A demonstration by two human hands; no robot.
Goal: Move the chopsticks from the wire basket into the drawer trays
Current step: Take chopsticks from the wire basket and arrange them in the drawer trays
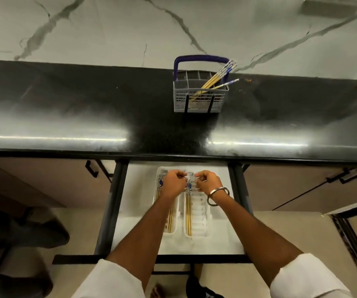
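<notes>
Hands down in the open drawer (216, 244) below the worktop's near edge. Left hand (174, 182) curled into a loose fist over the far end of the left tray (172, 230); right hand (205, 181) likewise curled, over the far end of the right tray (197, 233), bangle (217, 196) on its wrist. Fingers of both bent inward toward each other, nearly touching; cannot tell whether either pinches anything, motion blur there. Chopsticks in the right tray (188, 218) lying lengthwise, patterned blue ends just beside the right hand's fingers, between the two hands. More chopsticks in the left tray (171, 220), mostly hidden under the left forearm, blue ends showing beside the left hand. Wire basket (200, 97) with a blue handle standing on the dark worktop (87, 104), toward its far edge, well apart from both hands. Remaining chopsticks (216, 77) leaning out of the basket toward its right rim.
</notes>
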